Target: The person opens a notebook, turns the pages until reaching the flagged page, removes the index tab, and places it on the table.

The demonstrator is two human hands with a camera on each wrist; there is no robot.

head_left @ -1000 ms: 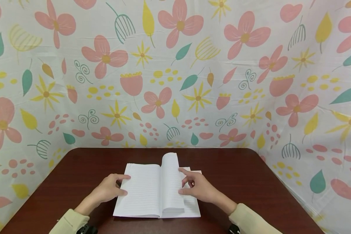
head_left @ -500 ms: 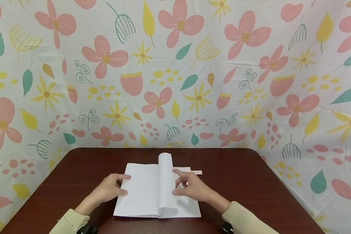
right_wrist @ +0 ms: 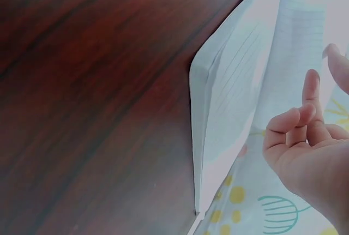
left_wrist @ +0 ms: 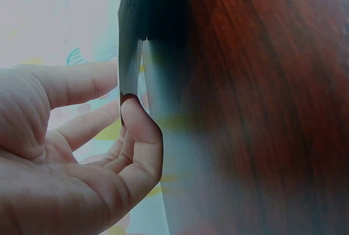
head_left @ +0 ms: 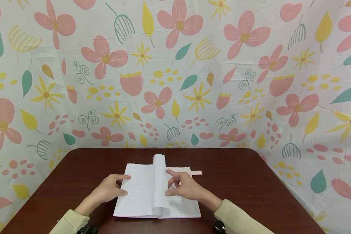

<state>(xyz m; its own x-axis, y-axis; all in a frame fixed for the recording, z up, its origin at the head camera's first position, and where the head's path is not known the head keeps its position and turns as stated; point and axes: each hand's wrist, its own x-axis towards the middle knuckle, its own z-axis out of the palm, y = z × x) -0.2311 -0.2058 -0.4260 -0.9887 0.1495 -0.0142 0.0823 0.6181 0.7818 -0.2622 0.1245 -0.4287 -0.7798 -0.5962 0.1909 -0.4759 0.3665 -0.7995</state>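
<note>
An open lined notebook (head_left: 137, 191) lies on the dark brown table. My left hand (head_left: 109, 188) grips its left edge; in the left wrist view the fingers (left_wrist: 144, 137) curl round the edge of the notebook (left_wrist: 130, 55). One page (head_left: 159, 185) stands lifted and curved near the middle. At that page's free edge, my right hand (head_left: 184, 187) holds it with thumb and index fingertip spread along the edge, the other fingers curled in. In the right wrist view, the right hand (right_wrist: 305, 137) is beside the raised page (right_wrist: 297, 38).
A pale paper strip (head_left: 196, 172) juts from the notebook's right side. The wooden table (head_left: 237, 175) extends around the notebook. Behind and beside it hangs a flower-printed cloth (head_left: 175, 97). A black band (head_left: 219, 226) is on the right wrist.
My right hand has moved left, carrying the page's free edge toward the notebook's middle, and the page curls more narrowly. More of the right-hand page shows. The left hand has stayed in place.
</note>
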